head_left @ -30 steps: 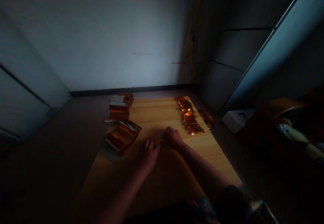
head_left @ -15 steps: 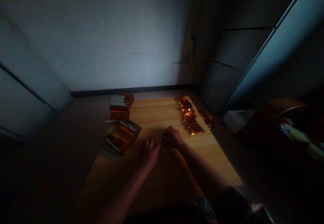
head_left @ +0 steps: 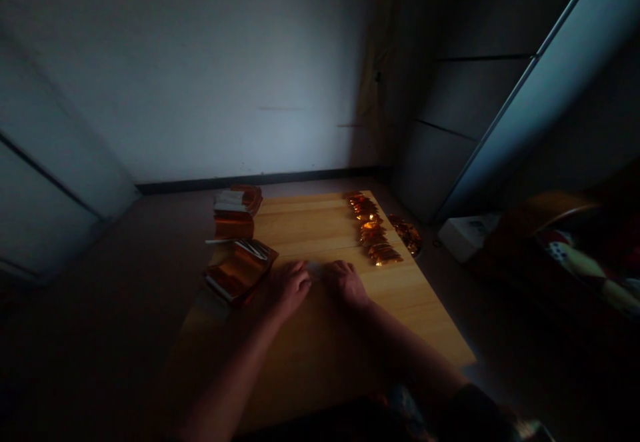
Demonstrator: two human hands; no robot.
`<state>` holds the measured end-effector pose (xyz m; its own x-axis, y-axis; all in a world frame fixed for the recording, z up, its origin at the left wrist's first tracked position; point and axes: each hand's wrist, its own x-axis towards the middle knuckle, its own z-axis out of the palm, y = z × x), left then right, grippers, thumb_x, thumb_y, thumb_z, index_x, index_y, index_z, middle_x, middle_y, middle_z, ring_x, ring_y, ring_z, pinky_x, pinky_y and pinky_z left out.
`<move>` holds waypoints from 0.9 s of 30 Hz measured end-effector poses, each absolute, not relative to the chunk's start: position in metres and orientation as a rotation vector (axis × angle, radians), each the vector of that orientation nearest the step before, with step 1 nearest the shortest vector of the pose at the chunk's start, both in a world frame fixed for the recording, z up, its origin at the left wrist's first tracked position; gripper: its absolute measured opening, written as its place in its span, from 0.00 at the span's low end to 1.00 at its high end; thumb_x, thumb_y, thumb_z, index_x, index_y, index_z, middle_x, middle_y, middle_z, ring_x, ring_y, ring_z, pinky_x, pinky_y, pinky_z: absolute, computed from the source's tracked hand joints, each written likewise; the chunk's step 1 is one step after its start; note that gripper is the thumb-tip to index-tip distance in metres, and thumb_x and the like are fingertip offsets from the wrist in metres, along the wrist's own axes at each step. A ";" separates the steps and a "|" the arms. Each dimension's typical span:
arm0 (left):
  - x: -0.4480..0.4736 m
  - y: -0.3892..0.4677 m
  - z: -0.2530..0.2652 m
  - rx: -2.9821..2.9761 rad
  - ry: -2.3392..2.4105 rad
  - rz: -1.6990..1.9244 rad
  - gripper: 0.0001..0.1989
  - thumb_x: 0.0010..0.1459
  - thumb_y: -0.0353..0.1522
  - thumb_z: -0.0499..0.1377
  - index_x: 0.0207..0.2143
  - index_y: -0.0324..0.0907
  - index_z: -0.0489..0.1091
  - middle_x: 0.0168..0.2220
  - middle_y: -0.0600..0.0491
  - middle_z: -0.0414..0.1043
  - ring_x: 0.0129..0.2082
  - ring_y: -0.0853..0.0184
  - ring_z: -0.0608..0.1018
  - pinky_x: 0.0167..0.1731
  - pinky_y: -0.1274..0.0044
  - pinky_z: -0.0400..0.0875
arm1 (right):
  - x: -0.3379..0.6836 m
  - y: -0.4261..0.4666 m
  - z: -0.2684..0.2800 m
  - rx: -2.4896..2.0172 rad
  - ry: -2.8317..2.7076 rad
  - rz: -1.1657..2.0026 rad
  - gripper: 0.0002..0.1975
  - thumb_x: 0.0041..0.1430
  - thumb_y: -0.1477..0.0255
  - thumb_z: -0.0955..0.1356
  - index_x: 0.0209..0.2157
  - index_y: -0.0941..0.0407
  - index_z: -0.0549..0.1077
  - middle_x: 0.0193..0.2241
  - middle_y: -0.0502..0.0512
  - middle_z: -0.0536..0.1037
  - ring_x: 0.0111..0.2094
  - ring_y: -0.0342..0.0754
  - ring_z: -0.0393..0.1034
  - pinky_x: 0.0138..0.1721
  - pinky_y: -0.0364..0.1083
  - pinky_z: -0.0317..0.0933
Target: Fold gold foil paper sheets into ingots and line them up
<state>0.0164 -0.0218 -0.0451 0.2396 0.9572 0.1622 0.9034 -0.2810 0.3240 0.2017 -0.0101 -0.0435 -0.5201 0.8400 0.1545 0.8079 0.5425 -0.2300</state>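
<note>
Wooden table (head_left: 307, 223), dim light. Pale sheet (head_left: 316, 271) between left hand (head_left: 291, 287) and right hand (head_left: 347, 283), both curled at its ends; cannot tell whether either pinches it. Folded foil pieces (head_left: 373, 234) at right look finished; sheet stacks (head_left: 241, 270) at left appear unworked.

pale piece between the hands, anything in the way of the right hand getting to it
Nothing visible does: the right hand is at the right end of the pale piece, the left hand at the other.
</note>
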 end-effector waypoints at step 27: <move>-0.002 -0.001 -0.043 2.420 1.404 0.413 0.07 0.54 0.31 0.54 0.33 0.46 0.72 0.55 0.53 0.69 0.59 0.62 0.66 0.60 0.60 0.49 | 0.203 -0.001 -0.057 -1.135 -2.513 0.375 0.09 0.58 0.66 0.69 0.41 0.49 0.77 0.43 0.55 0.74 0.43 0.48 0.64 0.45 0.47 0.56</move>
